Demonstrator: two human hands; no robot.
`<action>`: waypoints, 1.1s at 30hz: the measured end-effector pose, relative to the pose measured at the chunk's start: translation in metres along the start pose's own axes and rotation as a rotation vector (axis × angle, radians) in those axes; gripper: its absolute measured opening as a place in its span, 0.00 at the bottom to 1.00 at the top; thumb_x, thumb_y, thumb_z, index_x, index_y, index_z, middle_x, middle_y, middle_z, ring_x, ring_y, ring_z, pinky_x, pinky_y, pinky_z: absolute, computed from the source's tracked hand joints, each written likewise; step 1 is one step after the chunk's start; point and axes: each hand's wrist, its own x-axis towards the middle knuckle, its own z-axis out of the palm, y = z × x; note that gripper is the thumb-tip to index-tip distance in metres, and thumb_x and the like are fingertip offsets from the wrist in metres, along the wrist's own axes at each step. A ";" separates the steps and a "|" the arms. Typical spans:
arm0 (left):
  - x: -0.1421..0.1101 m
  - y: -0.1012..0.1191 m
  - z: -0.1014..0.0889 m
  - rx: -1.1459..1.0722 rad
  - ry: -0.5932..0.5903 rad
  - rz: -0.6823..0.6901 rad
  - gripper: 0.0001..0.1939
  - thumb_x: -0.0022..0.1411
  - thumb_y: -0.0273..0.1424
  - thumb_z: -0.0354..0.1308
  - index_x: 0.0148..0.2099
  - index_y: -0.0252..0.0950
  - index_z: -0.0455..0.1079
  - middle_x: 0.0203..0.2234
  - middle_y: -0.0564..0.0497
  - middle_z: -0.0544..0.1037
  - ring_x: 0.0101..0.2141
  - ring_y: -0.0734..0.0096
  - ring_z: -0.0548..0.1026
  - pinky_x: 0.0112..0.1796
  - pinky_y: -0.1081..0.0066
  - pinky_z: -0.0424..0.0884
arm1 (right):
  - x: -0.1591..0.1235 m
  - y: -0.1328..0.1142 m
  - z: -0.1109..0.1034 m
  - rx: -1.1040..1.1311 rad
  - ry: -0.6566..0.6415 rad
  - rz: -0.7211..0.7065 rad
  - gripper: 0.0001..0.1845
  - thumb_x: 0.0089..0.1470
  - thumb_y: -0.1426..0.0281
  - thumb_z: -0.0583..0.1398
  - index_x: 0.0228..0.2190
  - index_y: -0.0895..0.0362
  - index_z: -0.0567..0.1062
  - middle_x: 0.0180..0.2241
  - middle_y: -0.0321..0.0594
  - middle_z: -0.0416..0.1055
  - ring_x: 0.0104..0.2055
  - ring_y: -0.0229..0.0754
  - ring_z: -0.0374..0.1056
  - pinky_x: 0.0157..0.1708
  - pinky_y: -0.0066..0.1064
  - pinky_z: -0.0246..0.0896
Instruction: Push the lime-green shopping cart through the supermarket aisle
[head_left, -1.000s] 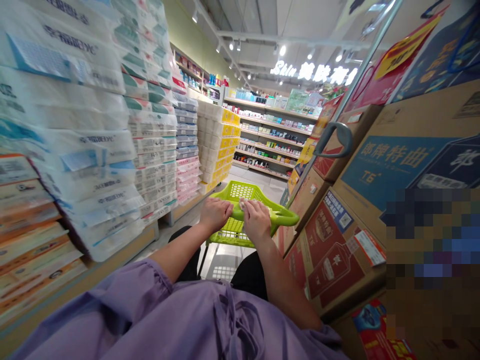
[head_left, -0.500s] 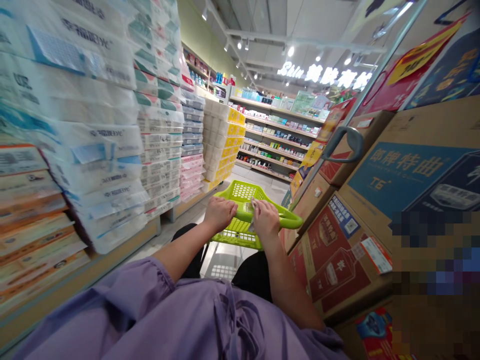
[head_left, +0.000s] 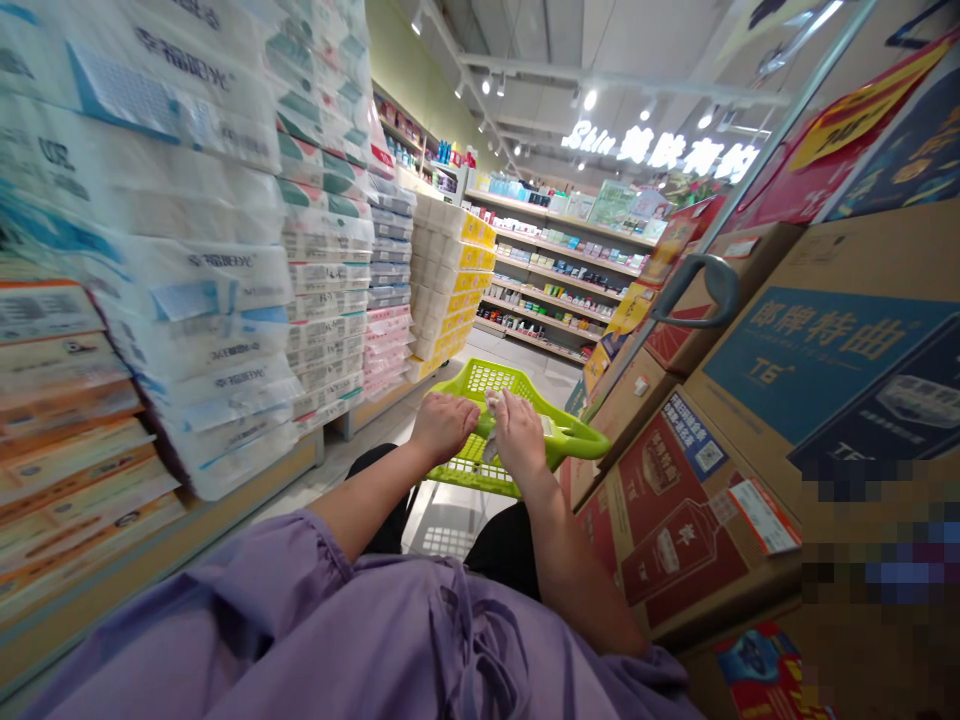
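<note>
Shows Chinese brand print on both sides, lit lettering ahead.
Spells "Skin" plus Chinese characters on the lit sign (head_left: 636, 144); reads 幸福阳光 on the white wrapped packs (head_left: 214, 312) at left, and 10 on the red tag (head_left: 382, 159) beyond; gives 郎牌特曲 and T6 on the blue carton panel (head_left: 802, 360) at right, T6 again on the red carton panel (head_left: 673, 512) below; blurs on the yellow banner (head_left: 862, 115).
</note>
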 end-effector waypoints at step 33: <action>-0.001 -0.001 0.004 0.008 -0.006 0.131 0.16 0.65 0.31 0.49 0.53 0.38 0.68 0.54 0.41 0.71 0.52 0.56 0.70 0.50 0.56 0.62 | -0.012 0.023 -0.004 -0.353 0.004 -0.161 0.21 0.63 0.69 0.47 0.51 0.55 0.73 0.51 0.44 0.73 0.54 0.47 0.63 0.52 0.39 0.49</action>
